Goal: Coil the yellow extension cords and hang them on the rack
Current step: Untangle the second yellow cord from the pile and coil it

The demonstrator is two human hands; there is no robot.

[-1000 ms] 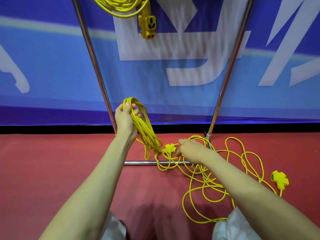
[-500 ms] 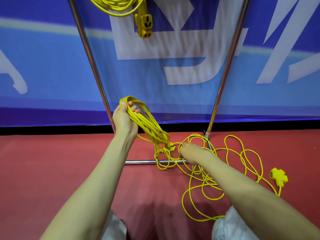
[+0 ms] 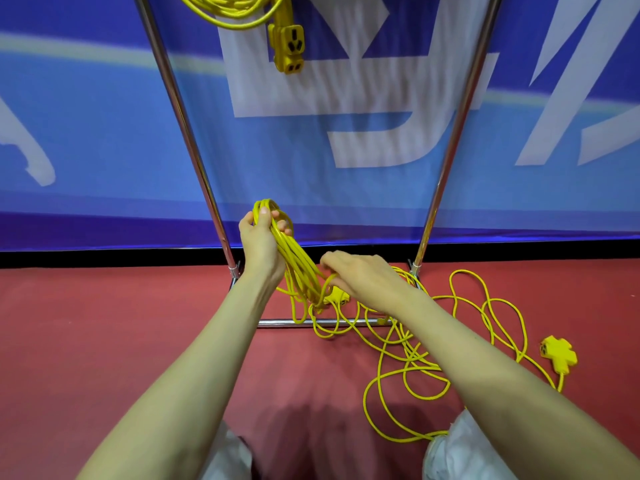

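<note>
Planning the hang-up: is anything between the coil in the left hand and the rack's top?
Nothing visible stands above the coil in the left hand. A hung cord occupies the rack at upper left; top bar unseen.

No legible text, brand, number or sign is present. The blue banner (image 3: 104, 140) carries large white shapes, cropped at the frame edges and not readable as characters. The hanging socket block (image 3: 287, 43) and the floor socket block (image 3: 558, 351) bear no readable markings.

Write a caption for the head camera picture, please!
Left hand grips a yellow cord coil, right hand holds its lower loops, beside the rack.
</note>
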